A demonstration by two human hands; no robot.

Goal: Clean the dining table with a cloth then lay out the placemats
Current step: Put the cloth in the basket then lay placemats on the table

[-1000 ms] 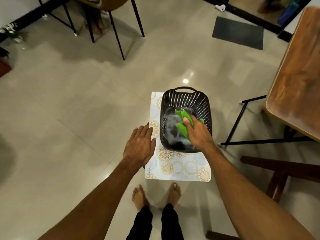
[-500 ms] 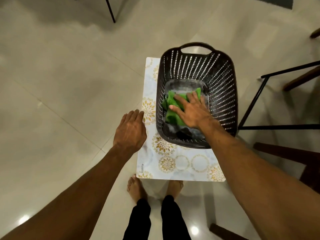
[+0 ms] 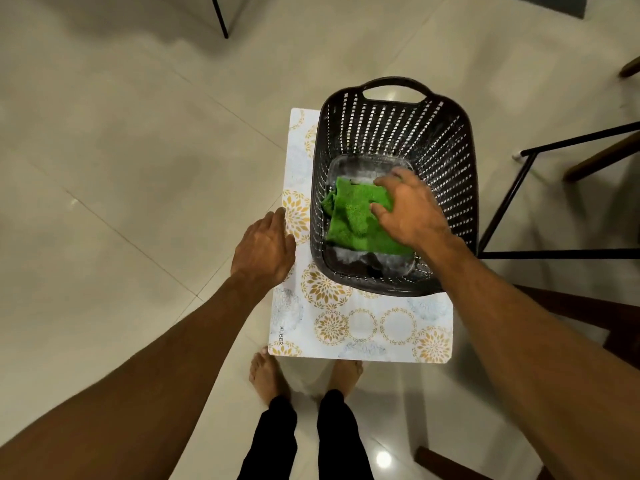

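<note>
Glossy beige floor tiles (image 3: 121, 168) take up most of the view, with a black metal chair frame (image 3: 502, 202) off to the right. The dining table itself can't be seen from this angle.

A placemat (image 3: 363, 327) with gold flower prints is laid flat on something raised above the floor, though what carries it is hidden underneath. A black perforated basket (image 3: 446, 161) is sat on the far right part of the mat. Inside it, a green cloth (image 3: 353, 220) is bunched on top of what looks like a clear glass dish (image 3: 367, 166).

The right hand (image 3: 412, 213) is down inside the basket, laid on the right side of the cloth with fingers spread and only loosely bent, so nothing is gripped yet. The left hand (image 3: 265, 249) is resting flat and relaxed on the left edge of the placemat, holding nothing.

This looks like the cloth pickup, so the cleaning part is judged to be barely started.

To get this step done well, the cloth should be gathered in a full handful, not pinched at one corner, so it doesn't trail and snag on the basket holes. It's best lifted straight up so the dish underneath isn't dragged along. The mat could be kept pinned by the left hand so the basket isn't shifted.
</note>
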